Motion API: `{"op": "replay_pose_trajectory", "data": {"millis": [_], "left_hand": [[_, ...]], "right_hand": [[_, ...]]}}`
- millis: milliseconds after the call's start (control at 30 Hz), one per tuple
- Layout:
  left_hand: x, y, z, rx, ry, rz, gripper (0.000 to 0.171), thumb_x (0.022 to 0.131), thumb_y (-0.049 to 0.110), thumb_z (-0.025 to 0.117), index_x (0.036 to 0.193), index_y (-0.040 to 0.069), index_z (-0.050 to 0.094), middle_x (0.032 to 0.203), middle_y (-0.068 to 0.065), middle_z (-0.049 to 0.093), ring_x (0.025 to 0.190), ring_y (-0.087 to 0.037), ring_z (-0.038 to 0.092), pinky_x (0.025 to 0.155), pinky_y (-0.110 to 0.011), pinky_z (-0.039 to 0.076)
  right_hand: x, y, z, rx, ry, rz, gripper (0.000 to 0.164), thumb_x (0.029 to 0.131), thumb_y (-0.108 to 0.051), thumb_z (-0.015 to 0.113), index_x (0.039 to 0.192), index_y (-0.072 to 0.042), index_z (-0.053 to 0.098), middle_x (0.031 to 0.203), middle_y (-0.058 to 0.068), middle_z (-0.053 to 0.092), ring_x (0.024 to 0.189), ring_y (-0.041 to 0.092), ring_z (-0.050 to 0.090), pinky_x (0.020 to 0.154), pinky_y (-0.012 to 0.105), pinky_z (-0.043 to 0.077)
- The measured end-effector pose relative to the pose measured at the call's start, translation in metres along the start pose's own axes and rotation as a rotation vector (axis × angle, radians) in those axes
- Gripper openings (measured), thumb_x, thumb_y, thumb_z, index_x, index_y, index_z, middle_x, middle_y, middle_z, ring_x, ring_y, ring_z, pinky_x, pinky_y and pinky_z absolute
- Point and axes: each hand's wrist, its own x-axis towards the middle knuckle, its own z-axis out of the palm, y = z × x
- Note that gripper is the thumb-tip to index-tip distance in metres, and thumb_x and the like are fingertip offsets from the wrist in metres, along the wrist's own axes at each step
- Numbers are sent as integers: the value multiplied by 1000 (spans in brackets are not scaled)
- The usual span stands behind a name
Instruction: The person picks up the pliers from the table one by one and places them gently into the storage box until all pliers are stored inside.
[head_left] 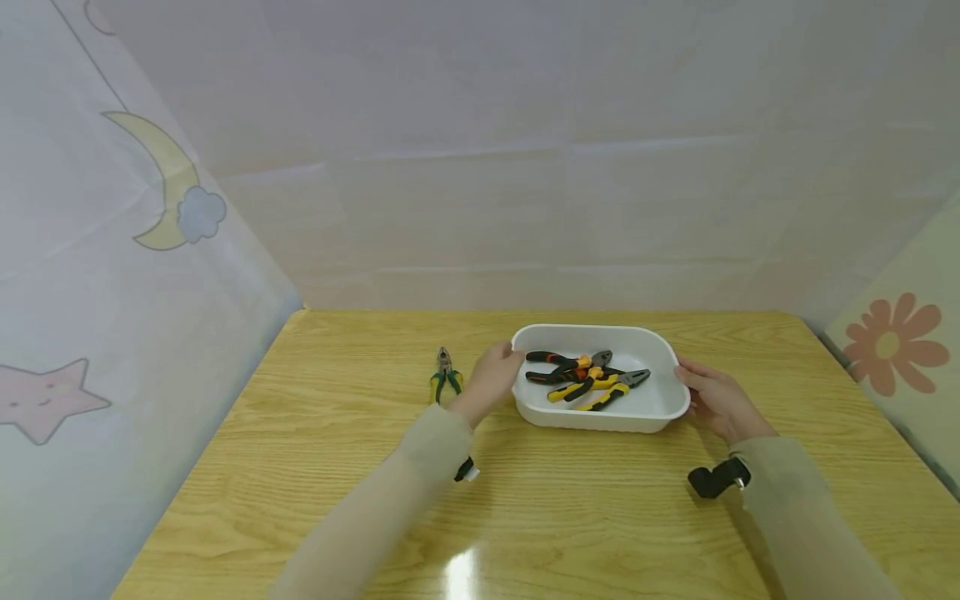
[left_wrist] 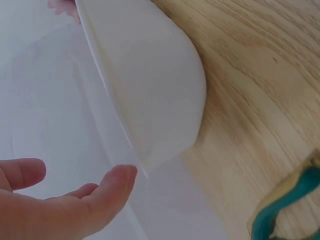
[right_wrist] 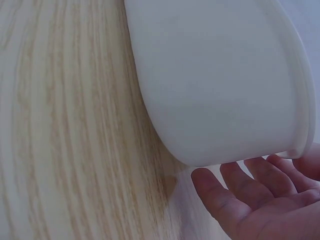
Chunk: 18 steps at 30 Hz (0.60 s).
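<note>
A white plastic tub (head_left: 607, 421) stands on the wooden table. Inside lie several pliers, some with black and orange handles (head_left: 551, 357), others with yellow and black handles (head_left: 606, 397). At the tub's left end is my left hand (head_left: 487, 379). In the left wrist view, its fingers (left_wrist: 117, 182) are loosely bent beside the rim, the thumb well apart from them. My right hand (head_left: 718, 398) holds the opposite end. The right wrist view has its fingers (right_wrist: 240, 185) against the outer wall and the thumb at the rim.
Green-handled pliers (head_left: 445, 371) lie on the table (head_left: 322, 450), left of the tub and close to my left forearm. A pale cloth backdrop (head_left: 465, 208) rises behind the table's back edge, with printed side walls left and right.
</note>
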Motion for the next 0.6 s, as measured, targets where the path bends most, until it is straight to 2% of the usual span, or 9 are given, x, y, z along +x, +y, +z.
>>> {"op": "replay_pose_trajectory", "data": {"millis": [133, 367, 600], "left_hand": [[-4, -5, -5, 65, 26, 51, 55, 103, 26, 41, 147, -6, 34, 149, -22, 38, 138, -36, 34, 110, -48, 29], [-11, -14, -14, 213, 50, 114, 59, 104, 28, 42, 152, -1, 23, 155, -22, 26, 143, -36, 21, 113, -52, 20], [-15, -24, -18, 412, 101, 162, 62, 104, 30, 44, 153, -1, 22, 154, -22, 27, 142, -37, 23, 113, -52, 20]], "right_hand": [[0, 0, 0, -6, 3, 0, 70, 101, -28, 53, 155, -11, 12, 97, -19, 56, 86, 8, 50, 68, 23, 43], [-1, 0, 1, -21, 12, -1, 69, 101, -28, 52, 155, -10, 13, 99, -18, 55, 87, 8, 49, 69, 23, 43], [1, 0, 0, -10, 8, -7, 70, 101, -28, 52, 155, -10, 12, 95, -18, 56, 85, 8, 49, 68, 24, 43]]}}
